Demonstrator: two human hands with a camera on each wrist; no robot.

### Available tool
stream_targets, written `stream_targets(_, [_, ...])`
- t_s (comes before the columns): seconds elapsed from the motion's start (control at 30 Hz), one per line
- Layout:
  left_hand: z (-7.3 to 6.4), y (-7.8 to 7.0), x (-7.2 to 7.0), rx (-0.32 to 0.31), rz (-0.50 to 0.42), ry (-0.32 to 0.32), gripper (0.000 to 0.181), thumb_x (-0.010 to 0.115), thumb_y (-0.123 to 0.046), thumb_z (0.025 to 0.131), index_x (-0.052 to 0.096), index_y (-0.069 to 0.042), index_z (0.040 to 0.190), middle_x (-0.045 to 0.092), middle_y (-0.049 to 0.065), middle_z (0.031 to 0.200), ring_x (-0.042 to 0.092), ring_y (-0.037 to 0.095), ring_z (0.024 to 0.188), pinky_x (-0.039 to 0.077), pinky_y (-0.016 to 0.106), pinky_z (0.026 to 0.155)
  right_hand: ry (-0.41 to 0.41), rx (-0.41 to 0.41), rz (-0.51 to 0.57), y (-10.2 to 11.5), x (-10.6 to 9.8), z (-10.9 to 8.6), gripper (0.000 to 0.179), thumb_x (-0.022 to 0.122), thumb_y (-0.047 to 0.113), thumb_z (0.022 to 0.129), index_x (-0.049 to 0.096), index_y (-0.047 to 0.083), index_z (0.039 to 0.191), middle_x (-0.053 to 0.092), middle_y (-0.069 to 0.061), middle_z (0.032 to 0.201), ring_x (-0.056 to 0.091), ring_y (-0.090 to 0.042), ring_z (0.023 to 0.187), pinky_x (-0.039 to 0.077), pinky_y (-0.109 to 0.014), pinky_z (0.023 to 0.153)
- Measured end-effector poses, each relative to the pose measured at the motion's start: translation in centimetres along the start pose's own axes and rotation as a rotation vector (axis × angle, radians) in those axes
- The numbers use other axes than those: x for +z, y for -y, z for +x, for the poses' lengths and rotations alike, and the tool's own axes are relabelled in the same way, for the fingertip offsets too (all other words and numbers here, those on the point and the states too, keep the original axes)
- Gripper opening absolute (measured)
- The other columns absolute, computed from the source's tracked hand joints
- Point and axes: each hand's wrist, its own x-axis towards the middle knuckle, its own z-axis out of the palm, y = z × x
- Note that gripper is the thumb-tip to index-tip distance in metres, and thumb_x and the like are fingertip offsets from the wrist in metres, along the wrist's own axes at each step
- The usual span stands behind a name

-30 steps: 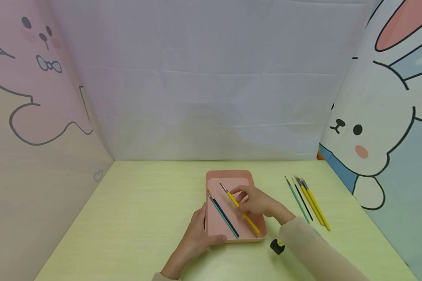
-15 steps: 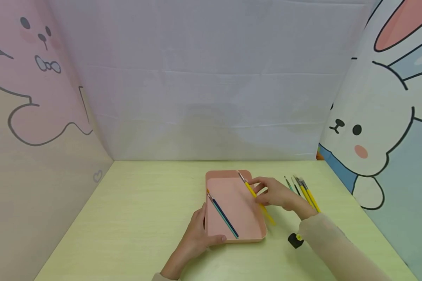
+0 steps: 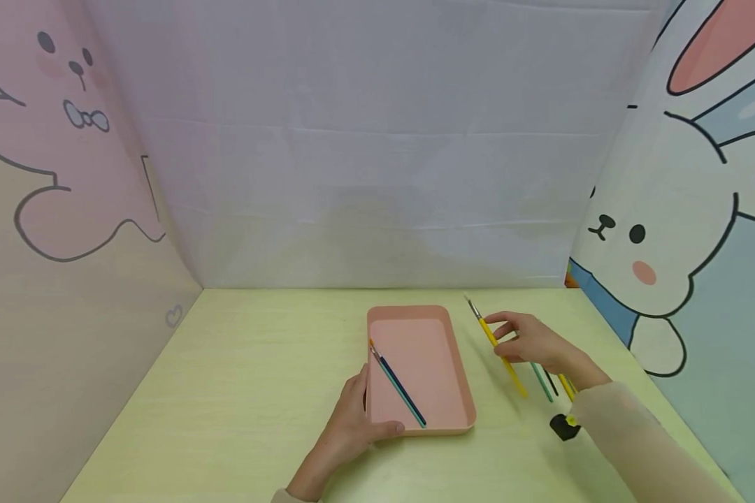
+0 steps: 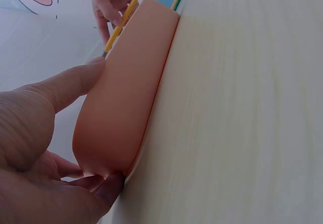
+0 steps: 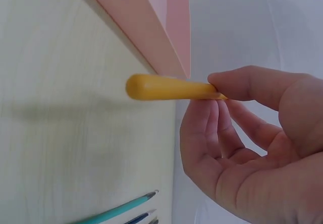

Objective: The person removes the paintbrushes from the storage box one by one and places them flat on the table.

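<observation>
My left hand (image 3: 346,423) grips the pink tray (image 3: 449,377) by its near left corner, thumb over the front rim and fingers round the side. Inside the tray lie a navy paintbrush (image 3: 398,378) and a teal paintbrush (image 3: 405,399), side by side. Right of the tray, my right hand (image 3: 531,341) pinches a yellow paintbrush (image 3: 514,377) between thumb and fingers, bristles pointing away. In the right wrist view, the rounded handle end of the yellow paintbrush (image 5: 161,88) is above the table, its shadow below.
Beside the right forearm, partly hidden by it, lie more brushes: a teal one (image 3: 542,384), a black one (image 3: 551,383) and yellow ones (image 3: 566,386). A black wrist camera (image 3: 564,427) sits at the right sleeve. A white cloth wall (image 3: 377,175) stands behind the pale table (image 3: 258,363).
My right hand has carried the yellow paintbrush from over the tray to the right, past its right rim, toward the other brushes. The left hand and tray have stayed in place.
</observation>
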Motion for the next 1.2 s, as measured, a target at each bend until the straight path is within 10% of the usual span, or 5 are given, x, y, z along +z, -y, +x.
stream_targets(0.57, [0.0, 0.1, -0.1, 0.003, -0.001, 0.007, 0.133, 0.101, -0.031, 0.071, 0.014, -0.013, 0.172, 0.035, 0.024, 0.162, 0.049, 0.036, 0.131, 0.038, 0.06, 0.111, -0.106, 0.093, -0.032, -4.2, -2.3, -0.2, 0.063, 0.067, -0.004, 0.098, 0.039, -0.011, 0.154, 0.054, -0.024, 0.116, 0.062, -0.025, 0.084, 0.059, -0.037, 0.075])
stream_targets(1.2, [0.0, 0.0, -0.1, 0.011, 0.018, 0.001, 0.132, 0.101, -0.03, 0.072, 0.016, -0.014, 0.172, 0.037, 0.023, 0.161, 0.05, 0.035, 0.13, 0.04, 0.06, 0.11, -0.218, 0.107, -0.403, -6.6, -1.3, 1.9, 0.055, 0.074, -0.005, 0.086, 0.059, -0.011, 0.139, 0.065, -0.011, 0.094, 0.056, -0.023, 0.076, 0.05, -0.036, 0.067])
